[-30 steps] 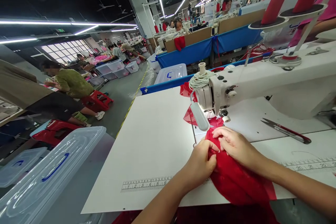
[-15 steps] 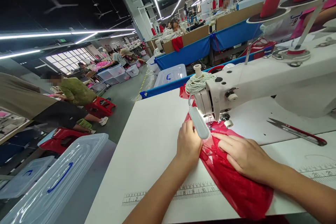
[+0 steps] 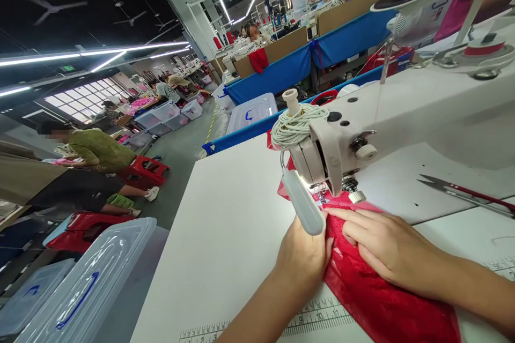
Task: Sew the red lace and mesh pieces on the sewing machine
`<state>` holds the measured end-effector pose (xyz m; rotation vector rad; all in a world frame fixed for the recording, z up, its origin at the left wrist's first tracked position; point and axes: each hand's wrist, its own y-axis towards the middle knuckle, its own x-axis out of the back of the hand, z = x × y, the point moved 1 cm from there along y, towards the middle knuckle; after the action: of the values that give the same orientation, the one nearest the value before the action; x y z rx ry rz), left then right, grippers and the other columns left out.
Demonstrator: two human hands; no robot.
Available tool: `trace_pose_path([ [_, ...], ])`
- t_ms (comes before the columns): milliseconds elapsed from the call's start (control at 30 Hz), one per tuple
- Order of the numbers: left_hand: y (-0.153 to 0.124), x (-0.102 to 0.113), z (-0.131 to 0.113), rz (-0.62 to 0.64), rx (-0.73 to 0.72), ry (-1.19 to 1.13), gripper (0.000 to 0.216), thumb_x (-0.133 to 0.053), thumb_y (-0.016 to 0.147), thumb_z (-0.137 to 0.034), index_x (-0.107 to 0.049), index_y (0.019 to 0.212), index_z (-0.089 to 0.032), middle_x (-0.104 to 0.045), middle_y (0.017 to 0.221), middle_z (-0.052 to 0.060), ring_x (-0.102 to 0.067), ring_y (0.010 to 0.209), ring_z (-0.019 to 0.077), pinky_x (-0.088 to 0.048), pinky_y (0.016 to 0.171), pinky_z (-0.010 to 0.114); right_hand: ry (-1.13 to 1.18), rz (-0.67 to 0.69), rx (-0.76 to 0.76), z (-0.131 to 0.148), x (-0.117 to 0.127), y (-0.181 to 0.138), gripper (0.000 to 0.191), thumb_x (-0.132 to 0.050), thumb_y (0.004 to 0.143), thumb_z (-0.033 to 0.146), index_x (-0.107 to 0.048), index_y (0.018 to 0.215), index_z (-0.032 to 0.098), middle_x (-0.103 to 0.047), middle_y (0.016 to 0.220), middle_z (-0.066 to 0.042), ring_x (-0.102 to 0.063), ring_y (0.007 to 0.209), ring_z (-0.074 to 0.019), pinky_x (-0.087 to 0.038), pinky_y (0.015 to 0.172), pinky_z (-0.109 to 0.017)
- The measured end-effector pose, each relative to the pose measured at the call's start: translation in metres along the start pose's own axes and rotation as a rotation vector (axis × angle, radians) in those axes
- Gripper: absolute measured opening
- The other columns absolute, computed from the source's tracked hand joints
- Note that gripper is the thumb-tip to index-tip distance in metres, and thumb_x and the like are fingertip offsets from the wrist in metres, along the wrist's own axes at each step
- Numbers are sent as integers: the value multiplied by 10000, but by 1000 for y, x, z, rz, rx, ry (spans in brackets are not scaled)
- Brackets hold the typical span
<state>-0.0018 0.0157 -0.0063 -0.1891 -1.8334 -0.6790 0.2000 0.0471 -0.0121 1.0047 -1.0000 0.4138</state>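
Note:
Red sheer, lacy fabric point(image 3: 386, 295) runs from under the needle area of a white sewing machine point(image 3: 322, 155) toward me. My left hand point(image 3: 303, 249) is closed on the fabric's left edge, its thumb on the cloth; a grey lamp point(image 3: 303, 201) hides some of its fingers. Over the fabric's right side lies my right hand point(image 3: 386, 244), palm down, pressing with fingers stretched out and the index tip near the presser foot point(image 3: 322, 195). Thread snips point(image 3: 462, 190) rest on the machine bed to the right.
A white table point(image 3: 225, 225) with a printed ruler point(image 3: 314, 316) bears the machine. Pale green cord point(image 3: 300, 124) is coiled on the machine head. Lidded plastic boxes point(image 3: 92, 273) stand left on the floor. A person in green point(image 3: 100, 150) sits beyond, near red stools point(image 3: 142, 171).
My view has shifted closer to the machine. My left hand has moved back from the needle area along the fabric's edge. The right hand stays on the fabric.

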Motion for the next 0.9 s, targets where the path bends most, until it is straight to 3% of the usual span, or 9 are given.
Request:
trace_pose_path([
  [233,-14,-9,4,10,-107,260,446,-399,985,-54,-549,1390,-165,-669,1282,185,-677,1055,280,-608,749,377,-43,-64,-12,-1,-1,0,344,-406,869,47,-699,972,193,-764,1238,-68,-745,1033,-200,-615,857,-340],
  [333,-9,-6,0,-16,-133,290,409,-374,979,-30,-599,1314,-99,-677,1265,215,-680,956,269,-609,736,391,-79,-71,-40,-1,-3,-2,334,-418,862,57,-681,1004,206,-764,1242,-51,-750,973,-201,-605,804,-361],
  [433,-1,2,-7,-59,-125,319,377,-357,985,-29,-660,1194,-108,-716,1160,190,-666,855,235,-584,646,334,-102,-84,-66,0,-5,-4,310,-429,861,64,-660,992,223,-762,1246,-36,-744,930,-196,-583,780,-367],
  [600,5,8,-12,-81,-95,323,352,-380,982,-56,-691,1119,-150,-731,1093,158,-656,822,224,-550,595,304,-111,-77,-82,1,-4,-4,243,-427,865,70,-600,841,239,-779,1183,-28,-724,821,-185,-554,736,-355],
  [900,8,10,-11,-97,-100,301,333,-404,920,-24,-695,1022,-151,-722,937,115,-632,782,222,-539,600,307,-116,-55,-80,1,-2,-1,240,-415,861,64,-562,804,245,-786,1156,-14,-709,766,-184,-551,699,-356],
])
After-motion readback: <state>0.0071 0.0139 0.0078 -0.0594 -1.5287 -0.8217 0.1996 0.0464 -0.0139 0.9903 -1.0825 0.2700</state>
